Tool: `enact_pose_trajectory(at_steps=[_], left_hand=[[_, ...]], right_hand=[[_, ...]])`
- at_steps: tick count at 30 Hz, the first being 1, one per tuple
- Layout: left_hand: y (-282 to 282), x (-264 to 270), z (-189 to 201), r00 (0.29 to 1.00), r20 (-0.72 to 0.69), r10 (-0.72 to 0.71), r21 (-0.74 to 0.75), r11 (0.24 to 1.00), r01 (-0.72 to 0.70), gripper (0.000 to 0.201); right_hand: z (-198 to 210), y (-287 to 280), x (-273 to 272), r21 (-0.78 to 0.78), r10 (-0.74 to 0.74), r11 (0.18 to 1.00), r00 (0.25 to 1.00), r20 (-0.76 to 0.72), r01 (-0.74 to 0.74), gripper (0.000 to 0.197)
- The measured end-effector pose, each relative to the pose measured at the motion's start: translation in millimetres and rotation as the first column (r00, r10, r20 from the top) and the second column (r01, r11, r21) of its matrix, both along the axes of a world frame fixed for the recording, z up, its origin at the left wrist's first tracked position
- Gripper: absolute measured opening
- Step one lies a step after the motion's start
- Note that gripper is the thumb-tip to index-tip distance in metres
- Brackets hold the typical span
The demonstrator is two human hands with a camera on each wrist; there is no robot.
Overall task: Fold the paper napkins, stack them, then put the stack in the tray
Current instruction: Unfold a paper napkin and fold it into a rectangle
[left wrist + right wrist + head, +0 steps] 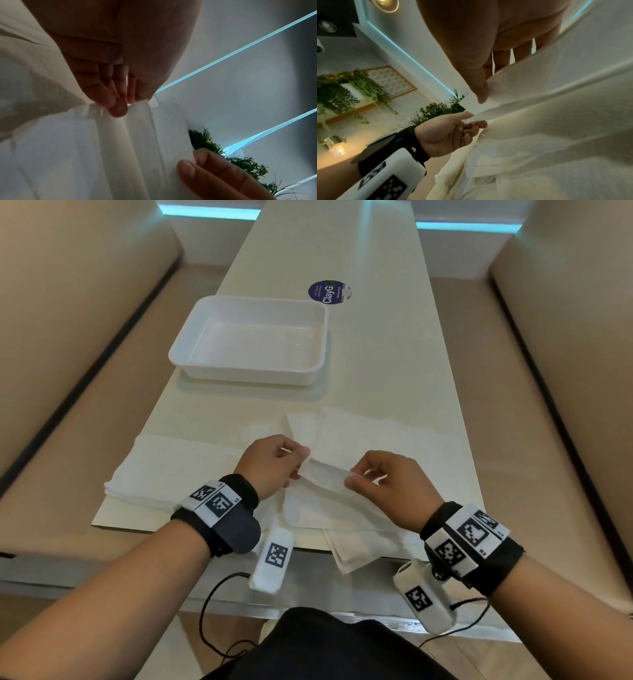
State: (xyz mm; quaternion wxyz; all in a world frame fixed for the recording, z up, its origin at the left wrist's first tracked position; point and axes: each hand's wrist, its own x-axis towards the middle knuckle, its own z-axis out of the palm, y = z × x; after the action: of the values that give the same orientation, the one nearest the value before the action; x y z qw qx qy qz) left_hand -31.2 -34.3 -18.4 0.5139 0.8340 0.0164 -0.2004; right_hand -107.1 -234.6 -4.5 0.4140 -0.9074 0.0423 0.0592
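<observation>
A white paper napkin (325, 474) is lifted just above the near end of the table, held taut between both hands. My left hand (274, 463) pinches its left end between thumb and fingers (118, 106). My right hand (380, 477) pinches the right end, thumb (481, 92) on top. The napkin (128, 135) sags in soft lengthwise creases. More unfolded napkins (359, 433) lie spread beneath and beyond the hands. A flat stack of napkins (154, 470) rests at the near left. The white tray (246, 337) sits further up the table with nothing in it.
A folded napkin (356, 549) hangs over the table's near edge below my right wrist. A round purple sticker (327, 291) lies beyond the tray. Beige bench seats (68, 371) flank the narrow table on both sides.
</observation>
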Motion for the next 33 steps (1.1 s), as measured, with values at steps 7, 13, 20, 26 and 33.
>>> enact_pose_trajectory(at_steps=[7, 13, 20, 26, 33], left_hand=[[-12.0, 0.9, 26.0, 0.984, 0.177, -0.006, 0.040, 0.999, -0.001, 0.047], [-16.8, 5.9, 33.4, 0.971, -0.236, -0.040, -0.174, 0.985, -0.002, 0.063], [-10.1, -1.6, 22.0, 0.985, -0.107, -0.134, -0.180, 0.977, 0.114, 0.058], [-14.1, -5.5, 43.5, 0.983, 0.047, -0.178, -0.426, 0.886, 0.181, 0.035], [-14.7, 4.9, 67.5, 0.992, 0.100, -0.078, -0.533, 0.837, 0.120, 0.032]], right_hand=[[12.1, 13.6, 4.9, 0.046, -0.029, 0.999, 0.985, 0.172, 0.022, 0.016], [18.5, 18.3, -8.5, -0.098, 0.331, 0.944, 0.889, 0.318, -0.316, 0.010], [6.2, -2.8, -17.0, -0.095, 0.299, 0.953, 0.946, 0.130, -0.288, 0.045], [5.5, -37.5, -8.6, 0.011, -0.074, 0.997, 0.994, -0.075, 0.075, 0.077], [18.5, -47.4, -6.1, 0.397, -0.194, 0.904, 0.980, 0.052, 0.158, 0.088]])
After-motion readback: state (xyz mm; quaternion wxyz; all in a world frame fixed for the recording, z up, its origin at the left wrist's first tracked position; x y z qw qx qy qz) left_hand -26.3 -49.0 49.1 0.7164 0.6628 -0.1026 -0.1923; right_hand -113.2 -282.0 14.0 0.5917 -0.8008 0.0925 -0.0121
